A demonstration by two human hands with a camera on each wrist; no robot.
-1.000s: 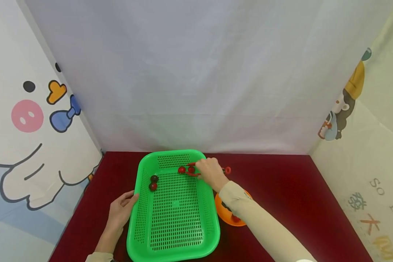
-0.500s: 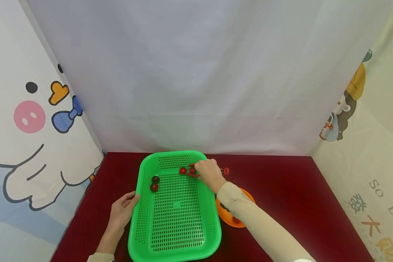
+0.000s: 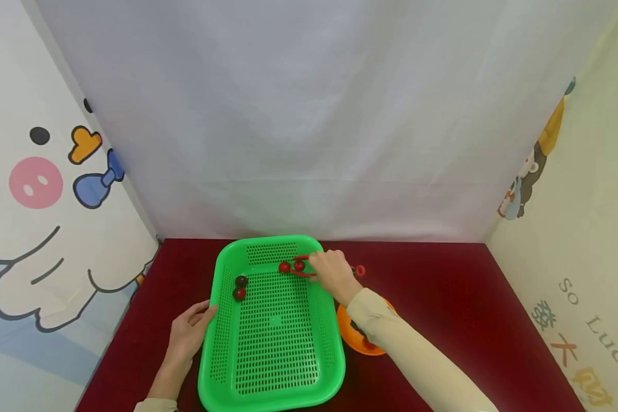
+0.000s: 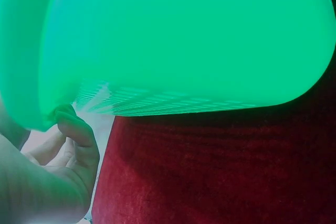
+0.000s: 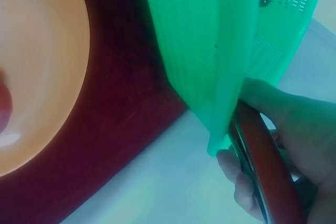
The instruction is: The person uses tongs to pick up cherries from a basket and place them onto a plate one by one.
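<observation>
My left hand grips the left rim of a green perforated plastic basket; the left wrist view shows its fingers curled at the rim. Over the basket's far right rim, my right hand holds a pair of red-tipped tongs. One small red tomato lies between the tong tips; whether they touch it I cannot tell. Another red tomato sits just left of it. Against the left inner side rest a dark tomato and a dark red tomato.
An orange bowl stands right of the basket, partly under my right sleeve, with red and dark pieces inside. Dark red cloth covers the table. A pale curtain hangs behind, with printed sheets at both sides.
Both hands and the tongs hold nearly the same place. The whole view has shifted slightly with the head; no tomato has clearly moved within the basket.
</observation>
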